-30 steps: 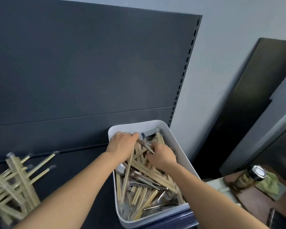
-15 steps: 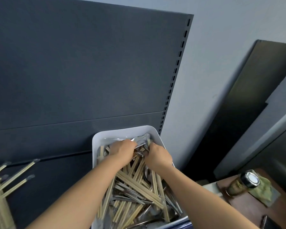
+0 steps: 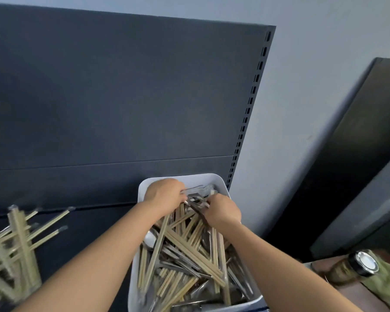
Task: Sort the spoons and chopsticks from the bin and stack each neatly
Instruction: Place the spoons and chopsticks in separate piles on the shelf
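Note:
A white bin (image 3: 221,183) stands on the dark shelf, full of tangled wooden chopsticks (image 3: 189,248) and metal spoons (image 3: 150,238). Both hands are at the bin's far end. My left hand (image 3: 163,194) has its fingers curled down round a bundle of chopsticks and cutlery. My right hand (image 3: 223,211) grips dark metal utensil handles (image 3: 196,202) right beside it. What the fingers hold is partly hidden under the hands. A loose pile of sorted chopsticks (image 3: 16,244) lies on the shelf at far left.
The dark shelf back panel (image 3: 122,97) rises right behind the bin. A slotted upright (image 3: 248,109) marks its right edge. At lower right a glass jar with a black lid (image 3: 356,265) lies next to a green cloth (image 3: 387,282) on a brown surface.
The view has shifted, so the bin and chopstick pile sit differently in frame. Both hands stay at the bin's far end, digging among the utensils with little real movement.

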Tool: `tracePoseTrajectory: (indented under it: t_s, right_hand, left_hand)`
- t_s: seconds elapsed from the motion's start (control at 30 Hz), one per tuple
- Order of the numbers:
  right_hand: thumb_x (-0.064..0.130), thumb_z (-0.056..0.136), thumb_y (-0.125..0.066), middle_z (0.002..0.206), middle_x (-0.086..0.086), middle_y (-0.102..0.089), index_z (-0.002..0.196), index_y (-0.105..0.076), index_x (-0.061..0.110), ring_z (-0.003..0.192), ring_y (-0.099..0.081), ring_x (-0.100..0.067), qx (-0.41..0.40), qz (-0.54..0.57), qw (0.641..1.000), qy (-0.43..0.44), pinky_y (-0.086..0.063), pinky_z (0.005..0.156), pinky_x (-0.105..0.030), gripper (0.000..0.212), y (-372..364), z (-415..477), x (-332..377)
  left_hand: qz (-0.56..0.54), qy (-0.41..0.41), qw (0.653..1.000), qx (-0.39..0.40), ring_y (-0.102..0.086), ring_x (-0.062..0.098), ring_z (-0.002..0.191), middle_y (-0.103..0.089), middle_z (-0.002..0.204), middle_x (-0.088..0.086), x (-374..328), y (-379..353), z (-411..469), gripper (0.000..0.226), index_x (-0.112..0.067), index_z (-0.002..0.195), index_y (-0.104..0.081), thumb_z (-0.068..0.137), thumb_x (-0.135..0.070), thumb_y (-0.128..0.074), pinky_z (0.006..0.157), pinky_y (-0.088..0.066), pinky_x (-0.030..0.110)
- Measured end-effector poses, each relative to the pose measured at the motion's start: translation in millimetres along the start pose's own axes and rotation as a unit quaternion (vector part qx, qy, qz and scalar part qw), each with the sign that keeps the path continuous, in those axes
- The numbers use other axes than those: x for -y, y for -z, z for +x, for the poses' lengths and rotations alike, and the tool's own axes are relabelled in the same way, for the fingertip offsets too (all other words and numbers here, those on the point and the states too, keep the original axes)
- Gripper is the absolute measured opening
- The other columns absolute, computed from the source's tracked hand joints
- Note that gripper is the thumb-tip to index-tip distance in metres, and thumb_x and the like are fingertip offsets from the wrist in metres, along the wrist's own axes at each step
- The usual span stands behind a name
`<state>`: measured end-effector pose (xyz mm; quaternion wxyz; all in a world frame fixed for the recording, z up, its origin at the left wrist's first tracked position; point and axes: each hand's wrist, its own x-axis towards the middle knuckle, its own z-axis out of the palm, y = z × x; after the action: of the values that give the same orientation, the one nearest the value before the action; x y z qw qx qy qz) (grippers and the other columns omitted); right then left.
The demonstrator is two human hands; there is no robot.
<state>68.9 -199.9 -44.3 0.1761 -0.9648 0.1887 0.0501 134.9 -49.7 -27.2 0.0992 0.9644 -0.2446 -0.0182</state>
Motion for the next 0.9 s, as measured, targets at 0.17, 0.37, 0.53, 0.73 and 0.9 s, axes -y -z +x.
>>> tracePoseTrajectory:
  t_s: [0.17,0.37,0.53,0.73,0.9]
  right_hand:
    - [0.034,0.097,-0.047,0.086,-0.003,-0.065,0.089,-0.063,0.018,0.077,-0.057,-0.027,-0.066,0.109,0.99,0.052,-0.04,0.062,-0.029,0.024,10,-10,5]
    - [0.031,0.1,-0.045,0.057,0.007,-0.048,0.067,-0.045,0.02,0.053,-0.048,-0.016,-0.19,0.283,0.935,0.101,-0.036,0.05,-0.031,0.035,24,-35,27]
    - [0.032,0.098,-0.049,0.051,0.005,-0.044,0.062,-0.04,0.02,0.048,-0.037,-0.014,-0.198,0.394,0.89,0.113,-0.031,0.05,-0.031,0.039,19,-57,55]
    - [0.032,0.098,-0.051,0.05,0.002,-0.039,0.062,-0.04,0.017,0.048,-0.031,-0.014,-0.22,0.414,0.872,0.143,-0.027,0.048,-0.025,0.041,9,-76,90]
    - [0.032,0.098,-0.051,0.049,0.001,-0.031,0.058,-0.04,0.019,0.051,-0.025,-0.016,-0.23,0.435,0.855,0.163,-0.025,0.05,-0.029,0.043,7,-86,120]
  left_hand:
    - [-0.167,0.096,0.977,-0.097,-0.059,0.017,0.074,-0.062,0.075,-0.009,3,42,-17,0.016,-0.023,0.073,-0.064,0.088,-0.03,-0.063,0.061,-0.04,0.029]
    - [-0.242,0.151,0.945,-0.162,-0.062,0.012,0.074,-0.064,0.077,-0.008,6,64,-54,0.017,-0.023,0.077,-0.061,0.092,-0.03,-0.061,0.062,-0.045,0.029]
    - [-0.294,0.23,0.894,-0.247,-0.058,0.009,0.071,-0.065,0.075,-0.005,16,73,-101,0.016,-0.021,0.079,-0.062,0.093,-0.028,-0.06,0.062,-0.042,0.027]
    - [-0.342,0.301,0.834,-0.311,-0.055,0.006,0.062,-0.065,0.069,-0.004,41,64,-165,0.016,-0.019,0.078,-0.061,0.093,-0.024,-0.059,0.056,-0.038,0.022]
    - [-0.362,0.318,0.812,-0.33,-0.059,0.007,0.064,-0.064,0.069,-0.004,70,65,-202,0.02,-0.022,0.074,-0.058,0.093,-0.024,-0.059,0.059,-0.045,0.023]
